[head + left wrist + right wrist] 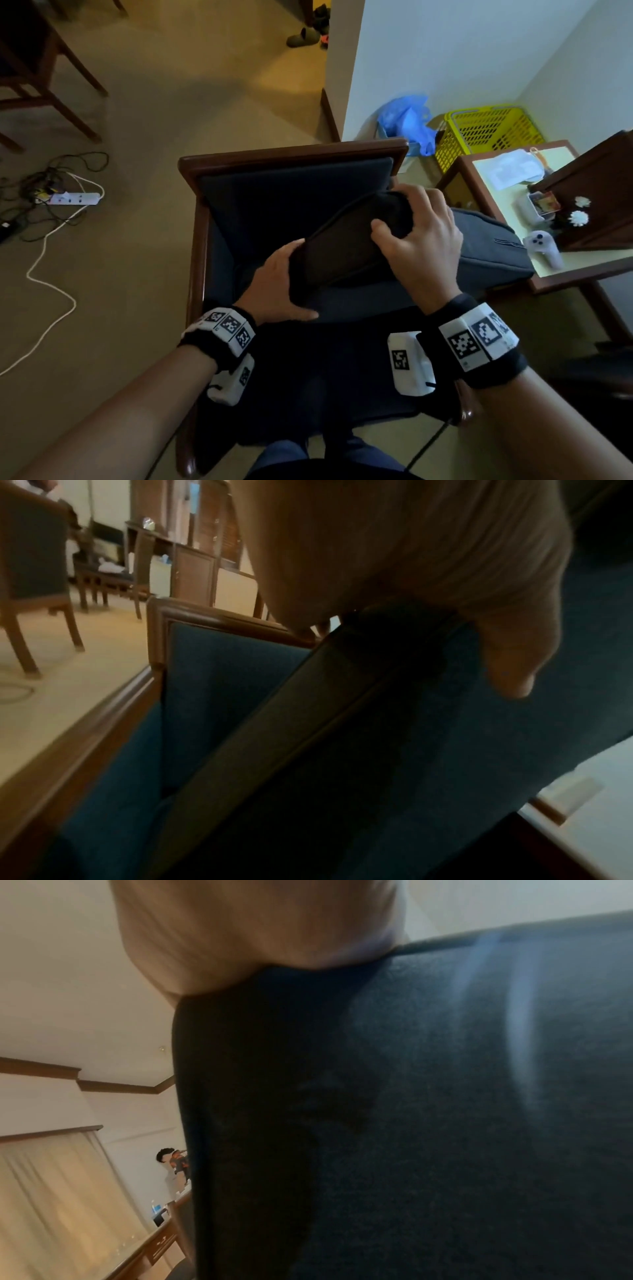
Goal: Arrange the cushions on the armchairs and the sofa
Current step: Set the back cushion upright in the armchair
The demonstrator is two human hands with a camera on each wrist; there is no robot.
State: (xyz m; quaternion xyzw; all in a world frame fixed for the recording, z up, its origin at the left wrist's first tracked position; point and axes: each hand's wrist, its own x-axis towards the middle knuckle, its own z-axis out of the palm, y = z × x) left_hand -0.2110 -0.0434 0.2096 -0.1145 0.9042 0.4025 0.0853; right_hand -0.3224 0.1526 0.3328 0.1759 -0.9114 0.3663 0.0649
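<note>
A dark blue cushion (346,246) is held tilted above the seat of a wooden-framed armchair (291,152) with dark blue upholstery. My left hand (281,284) grips its lower left edge. My right hand (414,236) curls over its upper right corner. The left wrist view shows the cushion's piped edge (308,723) slanting in front of the chair's back pad (222,683), with my left hand (411,561) on top. In the right wrist view the cushion (411,1123) fills the frame under my right hand (257,934). A second dark cushion (489,246) lies just right of the armchair.
A side table (582,270) with papers, a white controller and small items stands to the right. Behind the chair are a yellow basket (486,132) and a blue plastic bag (407,120). A power strip (73,198) and tangled cables lie on the floor at left.
</note>
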